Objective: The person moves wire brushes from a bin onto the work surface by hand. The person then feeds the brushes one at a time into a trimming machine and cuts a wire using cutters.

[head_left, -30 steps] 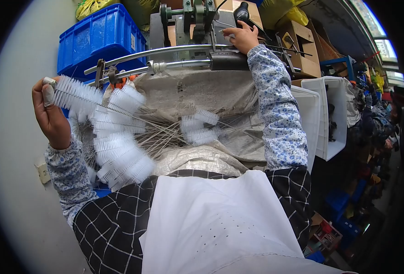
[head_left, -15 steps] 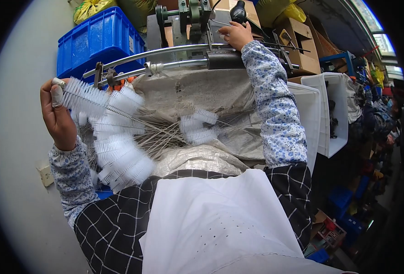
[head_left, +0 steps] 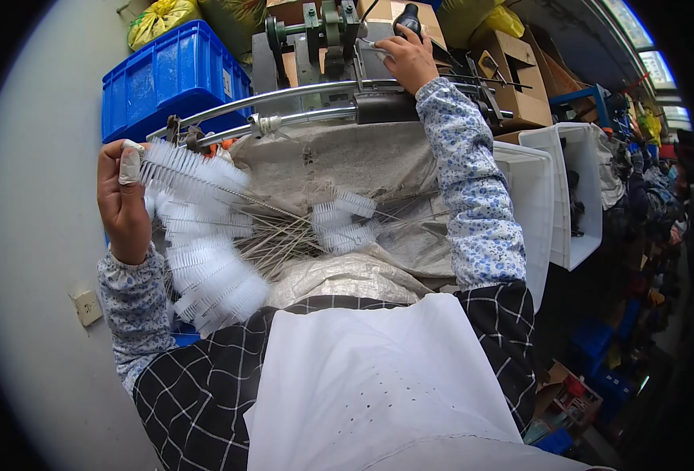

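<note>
Nearer the rails' left end than before, the left hand pinches one brush by its tip, above the pile on their near side. Beyond them, the right hand's fingers are slightly spread; grip unclear. Handling this brush singly seems to call for clearing the rails.

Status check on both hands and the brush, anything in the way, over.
Left hand holding white brush by bristled end. Right hand beside black fitting, grip unclear. Other brushes crowd beneath the held one; could snag.
</note>
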### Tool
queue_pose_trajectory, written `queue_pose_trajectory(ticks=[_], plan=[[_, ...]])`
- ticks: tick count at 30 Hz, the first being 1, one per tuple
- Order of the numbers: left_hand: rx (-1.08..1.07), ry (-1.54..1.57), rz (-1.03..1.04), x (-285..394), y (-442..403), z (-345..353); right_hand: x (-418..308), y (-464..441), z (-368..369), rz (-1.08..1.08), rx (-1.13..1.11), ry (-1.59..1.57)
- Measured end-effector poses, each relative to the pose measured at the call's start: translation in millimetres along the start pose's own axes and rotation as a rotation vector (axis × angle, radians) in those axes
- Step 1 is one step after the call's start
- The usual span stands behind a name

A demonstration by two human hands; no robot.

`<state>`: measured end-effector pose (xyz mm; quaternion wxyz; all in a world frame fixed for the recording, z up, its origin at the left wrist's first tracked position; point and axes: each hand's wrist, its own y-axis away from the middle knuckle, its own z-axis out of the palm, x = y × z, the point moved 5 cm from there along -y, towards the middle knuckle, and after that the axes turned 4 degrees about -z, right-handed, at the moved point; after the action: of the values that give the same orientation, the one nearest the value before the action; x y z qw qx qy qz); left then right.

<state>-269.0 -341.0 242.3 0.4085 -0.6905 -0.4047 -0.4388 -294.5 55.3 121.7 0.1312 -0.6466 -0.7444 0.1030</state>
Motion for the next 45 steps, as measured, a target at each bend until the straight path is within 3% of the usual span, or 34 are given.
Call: queue_pose_trajectory(ticks=[3, 7, 9, 11, 12, 13, 16, 17, 18, 20, 22, 25, 29, 32, 41, 45], plan=[[-0.114, 0.104, -0.038, -0.7, -0.6, 24.3, -40.2, 5.3, -49.7, -0.045, 0.143, -0.317], [-0.234, 0.163, -0.085, -3.4, 3.7, 68.2, -135.3, 37.2, -80.7, -0.192, -0.543, -1.457], [-0.265, 0.060, -0.037, 0.2, 8.5, 89.0, -166.7, 56.8, -87.0, -0.030, -0.701, -1.809], [-0.398, -0.118, -0.025, -4.0, 15.6, 100.0, -179.4, 63.3, -87.4, 0.133, -0.880, -1.884], [-0.483, -0.164, 0.038, -1.4, 16.0, 100.8, -180.7, 69.7, -78.0, 0.275, -0.899, -1.859], [-0.570, -0.209, 0.101, 2.4, 16.2, 100.1, -178.2, 68.9, -76.3, 0.188, -0.857, -1.775], [-0.569, -0.307, -0.122, -4.2, 14.6, 72.7, -148.8, 51.0, -76.7, -0.073, -0.674, -1.439], [-0.523, -0.388, -0.238, -15.8, 13.7, 53.9, -125.5, 43.2, -71.0, 0.002, -0.604, -1.203], [-0.459, -0.520, -0.229, -19.0, 13.3, 39.4, -97.1, 31.3, -72.8, -0.072, -0.269, -0.845], [-0.402, -0.763, -0.182, -33.6, 17.3, 8.3, -45.8, 14.0, -58.1, -0.027, 0.129, -0.341], [-0.418, -0.982, -0.102, -63.9, 30.8, -14.7, -14.0, 5.5, -31.6, 0.114, 0.062, -0.074], [-0.597, -0.719, -0.476, -82.1, 50.2, -14.2, -3.6, 0.7, -9.0, 0.193, -0.018, -0.033], [-0.357, -0.615, -0.472, -79.1, 50.3, -19.4, -6.5, -0.8, -2.9, 0.156, 0.035, -0.039], [-0.329, -0.866, -0.491, -78.8, 49.3, -31.9, -5.3, -2.7, 2.0, 0.193, -0.060, -0.046], [-0.398, -0.600, -0.641, -92.5, 64.3, -39.5, 0.8, -3.1, 8.9, 0.152, 0.018, -0.127], [-0.309, -0.693, -0.490, -78.8, 54.0, -33.4, 3.0, -6.7, 12.1, 0.126, 0.006, -0.116]])
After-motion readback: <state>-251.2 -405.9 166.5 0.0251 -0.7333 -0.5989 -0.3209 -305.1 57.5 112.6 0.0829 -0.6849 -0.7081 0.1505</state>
